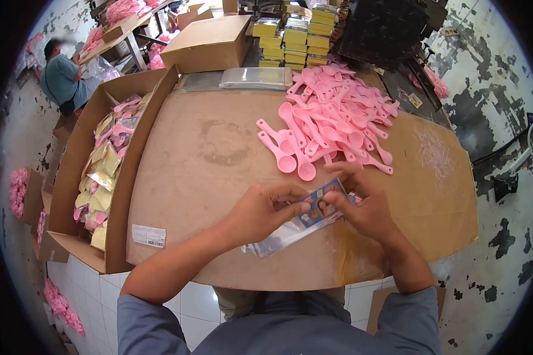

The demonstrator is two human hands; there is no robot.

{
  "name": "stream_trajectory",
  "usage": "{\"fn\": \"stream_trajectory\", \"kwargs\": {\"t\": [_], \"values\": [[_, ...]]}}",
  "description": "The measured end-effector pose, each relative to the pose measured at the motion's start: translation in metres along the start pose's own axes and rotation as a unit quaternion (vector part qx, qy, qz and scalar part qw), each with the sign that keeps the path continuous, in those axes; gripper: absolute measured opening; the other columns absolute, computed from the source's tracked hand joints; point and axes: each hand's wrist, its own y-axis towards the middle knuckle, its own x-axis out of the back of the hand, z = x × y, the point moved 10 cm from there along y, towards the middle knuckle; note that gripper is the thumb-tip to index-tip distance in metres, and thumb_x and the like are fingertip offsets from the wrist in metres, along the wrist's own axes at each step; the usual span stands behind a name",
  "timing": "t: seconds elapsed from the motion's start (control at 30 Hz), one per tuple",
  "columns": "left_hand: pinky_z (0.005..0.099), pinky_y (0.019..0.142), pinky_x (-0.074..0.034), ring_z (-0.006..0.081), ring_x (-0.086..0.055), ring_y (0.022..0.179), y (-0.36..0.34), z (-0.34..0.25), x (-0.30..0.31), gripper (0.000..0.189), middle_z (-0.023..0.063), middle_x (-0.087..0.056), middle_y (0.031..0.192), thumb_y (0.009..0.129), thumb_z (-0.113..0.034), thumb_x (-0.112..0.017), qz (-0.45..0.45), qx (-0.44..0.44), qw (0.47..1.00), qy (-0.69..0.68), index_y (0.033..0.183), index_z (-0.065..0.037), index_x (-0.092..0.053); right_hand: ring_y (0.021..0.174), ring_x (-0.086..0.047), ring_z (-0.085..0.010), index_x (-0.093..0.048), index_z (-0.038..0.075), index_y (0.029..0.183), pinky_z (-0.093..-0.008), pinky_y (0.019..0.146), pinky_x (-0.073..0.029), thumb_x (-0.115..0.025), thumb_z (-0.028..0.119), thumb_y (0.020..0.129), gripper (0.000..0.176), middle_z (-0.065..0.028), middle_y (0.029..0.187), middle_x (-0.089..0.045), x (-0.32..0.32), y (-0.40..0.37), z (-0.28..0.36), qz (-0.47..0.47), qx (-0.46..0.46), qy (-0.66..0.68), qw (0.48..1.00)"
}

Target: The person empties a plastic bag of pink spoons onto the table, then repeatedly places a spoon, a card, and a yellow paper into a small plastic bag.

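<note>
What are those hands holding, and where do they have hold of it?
A blue printed card: the left hand grips one end, the right hand the other. Clear plastic shows along its lower edge.

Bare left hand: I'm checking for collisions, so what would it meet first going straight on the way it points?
The rectangular blue printed card that the left hand touches, then probably the bare right hand; depth is unclear.

Left fingers [292, 210] and right fingers [342, 205] on printed card [320, 208], pink spoons [337, 115] heaped beyond, filled carton [130, 171] alongside
</note>
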Motion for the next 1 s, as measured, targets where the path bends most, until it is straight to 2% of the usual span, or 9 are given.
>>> {"fn": "stream_trajectory", "kwargs": {"t": [0.13,0.23,0.37,0.47,0.57,0.67,0.8,0.93,1.0], "values": [[0.0288,0.081,-0.059,0.0116,-0.072,0.092,0.003,0.007,0.007,0.023,0.0089,-0.076,0.104,0.101,-0.011,-0.068,-0.051,-0.027,0.990,-0.127,0.117,0.005,-0.068,0.090,-0.067,-0.0185,-0.069,0.001,0.119,-0.0318,0.077,-0.054,-0.074,0.008,0.093,0.027,-0.0103,0.097,-0.069,0.010,-0.001,-0.003,-0.009,-0.022,-0.045,0.999],[0.0259,0.075,-0.058,0.0099,-0.071,0.088,0.004,0.009,0.014,0.025,0.0070,-0.076,0.102,0.101,-0.011,-0.067,-0.063,-0.009,0.994,-0.092,0.120,0.004,-0.066,0.093,-0.066,-0.0213,-0.071,0.000,0.108,-0.0348,0.081,-0.053,-0.070,0.013,0.097,0.017,-0.0099,0.093,-0.069,-0.019,0.005,0.034,0.059,0.128,-0.156,0.978],[0.0227,0.070,-0.057,0.0073,-0.070,0.082,0.003,-0.005,0.050,0.025,0.0060,-0.075,0.100,0.102,-0.012,-0.066,-0.140,-0.018,0.988,-0.055,0.123,0.002,-0.065,0.095,-0.064,-0.0266,-0.073,0.000,0.106,-0.0406,0.084,-0.051,-0.065,0.019,0.099,0.022,-0.0128,0.092,-0.068,-0.020,0.055,0.035,0.042,0.137,-0.183,0.973],[0.0226,0.065,-0.056,0.0061,-0.069,0.077,0.000,-0.017,0.092,0.026,0.0053,-0.075,0.096,0.103,-0.017,-0.065,-0.234,-0.055,0.966,-0.092,0.120,0.002,-0.065,0.102,-0.064,-0.0273,-0.074,0.002,0.107,-0.0365,0.088,-0.050,-0.069,0.013,0.092,0.020,-0.0145,0.104,-0.070,-0.051,0.096,0.022,0.078,0.075,-0.278,0.954],[0.0223,0.066,-0.057,0.0058,-0.069,0.078,-0.006,-0.032,0.104,0.028,0.0056,-0.075,0.095,0.104,-0.020,-0.065,-0.270,-0.079,0.952,-0.117,0.119,0.003,-0.064,0.098,-0.064,-0.0318,-0.074,0.005,0.104,-0.0461,0.087,-0.047,-0.068,0.018,0.090,0.020,-0.0126,0.090,-0.071,-0.099,0.101,-0.002,0.087,0.236,-0.508,0.824],[0.0218,0.067,-0.057,0.0061,-0.070,0.080,-0.006,-0.038,0.103,0.028,0.0060,-0.076,0.096,0.103,-0.019,-0.065,-0.263,-0.090,0.953,-0.120,0.119,0.003,-0.064,0.099,-0.064,-0.0322,-0.071,0.010,0.114,-0.0469,0.089,-0.046,-0.068,0.015,0.088,0.027,-0.0126,0.094,-0.071,-0.108,0.108,-0.031,0.088,0.196,-0.520,0.826],[0.0222,0.070,-0.057,0.0063,-0.070,0.084,-0.005,-0.035,0.087,0.027,0.0070,-0.075,0.100,0.103,-0.018,-0.066,-0.226,-0.085,0.961,-0.137,0.120,0.003,-0.063,0.088,-0.065,-0.0242,-0.064,0.010,0.127,-0.0392,0.077,-0.050,-0.072,0.009,0.086,0.042,-0.0114,0.091,-0.069,-0.086,0.101,-0.022,0.098,0.034,-0.201,0.974],[0.0230,0.074,-0.057,0.0072,-0.070,0.089,0.002,-0.025,0.072,0.026,0.0087,-0.075,0.106,0.103,-0.015,-0.066,-0.191,-0.090,0.967,-0.142,0.121,0.003,-0.063,0.075,-0.061,-0.0096,-0.056,0.005,0.134,-0.0245,0.063,-0.048,-0.074,0.004,0.089,0.048,-0.0045,0.090,-0.067,-0.031,0.085,0.019,0.016,0.023,-0.155,0.987],[0.0235,0.077,-0.058,0.0082,-0.070,0.091,0.002,-0.019,0.057,0.026,0.0089,-0.075,0.106,0.103,-0.014,-0.066,-0.160,-0.082,0.972,-0.153,0.122,0.003,-0.064,0.077,-0.062,-0.0081,-0.049,0.003,0.139,-0.0227,0.065,-0.048,-0.073,0.005,0.092,0.053,-0.0037,0.091,-0.066,-0.006,0.072,0.013,-0.007,-0.010,-0.005,1.000]]}}
